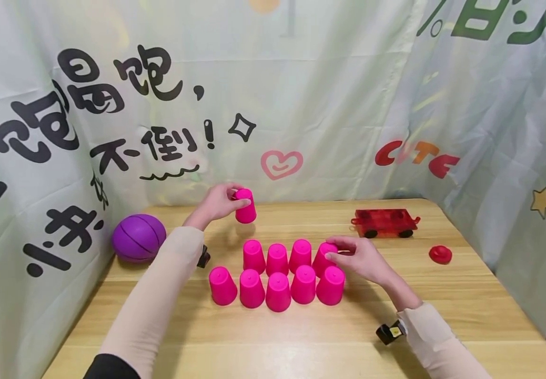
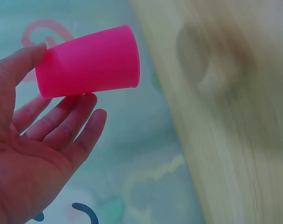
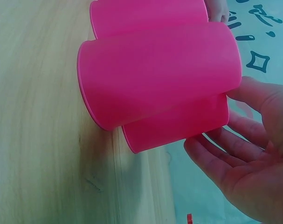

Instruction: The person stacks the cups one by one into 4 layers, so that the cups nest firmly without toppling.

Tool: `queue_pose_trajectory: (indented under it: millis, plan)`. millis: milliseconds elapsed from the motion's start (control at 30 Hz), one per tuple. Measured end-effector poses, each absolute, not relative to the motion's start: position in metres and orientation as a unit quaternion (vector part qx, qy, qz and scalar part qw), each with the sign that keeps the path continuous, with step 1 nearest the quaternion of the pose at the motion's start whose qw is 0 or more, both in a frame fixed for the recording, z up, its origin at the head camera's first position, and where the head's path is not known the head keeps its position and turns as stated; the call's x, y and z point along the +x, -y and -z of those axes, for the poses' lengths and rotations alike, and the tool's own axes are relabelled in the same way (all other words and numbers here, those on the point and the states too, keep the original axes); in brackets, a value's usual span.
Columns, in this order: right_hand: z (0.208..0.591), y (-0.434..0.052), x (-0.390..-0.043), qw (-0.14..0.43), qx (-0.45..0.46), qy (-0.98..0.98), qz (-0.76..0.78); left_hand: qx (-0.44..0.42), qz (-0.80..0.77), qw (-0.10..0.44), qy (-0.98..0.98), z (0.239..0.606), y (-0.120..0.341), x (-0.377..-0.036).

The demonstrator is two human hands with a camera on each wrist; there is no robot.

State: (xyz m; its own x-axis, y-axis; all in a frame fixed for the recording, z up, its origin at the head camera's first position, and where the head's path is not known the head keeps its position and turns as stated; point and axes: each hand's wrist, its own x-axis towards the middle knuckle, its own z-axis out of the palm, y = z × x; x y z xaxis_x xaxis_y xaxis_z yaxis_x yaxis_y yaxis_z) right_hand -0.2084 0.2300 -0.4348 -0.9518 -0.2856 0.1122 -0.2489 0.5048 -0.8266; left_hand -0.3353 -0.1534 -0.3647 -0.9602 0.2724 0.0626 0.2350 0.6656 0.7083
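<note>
My left hand (image 1: 222, 201) pinches an upside-down pink cup (image 1: 246, 206) near its closed end, held above the back of the table. The left wrist view shows this cup (image 2: 90, 60) between thumb and fingers, clear of the wood. My right hand (image 1: 360, 257) grips another pink cup (image 1: 322, 257) at the right end of the back row. In the right wrist view that cup (image 3: 188, 123) is partly hidden behind a front-row cup (image 3: 155, 74). Several upside-down pink cups stand in two rows, a front row (image 1: 278, 292) and a back row (image 1: 277, 259).
A purple ball (image 1: 139, 238) sits at the table's left edge. At the back right stands a translucent red toy cart (image 1: 384, 223), with a small red piece (image 1: 441, 255) nearer the right edge. Printed cloth (image 1: 339, 105) hangs behind the wooden table (image 1: 235, 347).
</note>
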Motion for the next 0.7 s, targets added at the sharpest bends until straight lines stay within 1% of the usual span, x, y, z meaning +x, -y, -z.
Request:
queue_pose_trajectory:
  millis: [233,500,700]
  plan:
    - [0.435,-0.230,-0.208,0.017,-0.153,-0.867,0.474,0.113,-0.401,0.027,-0.909,0.367,0.139,-0.353]
    - [0.434,-0.229,-0.207,0.019,-0.148,-0.866,0.477,0.096,-0.434,0.048,-0.895,0.373,0.119,-0.361]
    - [0.434,-0.229,-0.206,0.026,-0.142,-0.868,0.476,0.085,-0.423,0.063,-0.900,0.383,0.112,-0.365]
